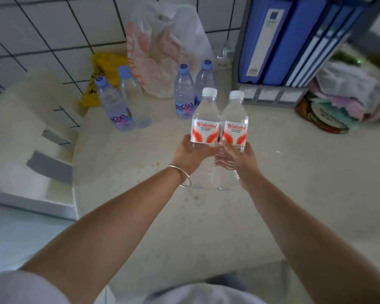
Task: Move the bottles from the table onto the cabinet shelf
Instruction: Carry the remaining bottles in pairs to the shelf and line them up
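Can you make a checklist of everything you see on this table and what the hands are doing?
Surface: pale speckled table.
Job's things: two white-capped bottles, left bottle and right bottle, side by side; four purple-capped bottles standing behind.
Clutter: white plastic bag, yellow bag, blue binders, cloth pile.
Hands: left hand grips the left bottle; right hand grips the right bottle.
Cables: nothing seen.
Surroundings: tiled wall, white plastic chair.

Speckled table (140,172) under purple-capped bottles (115,106)
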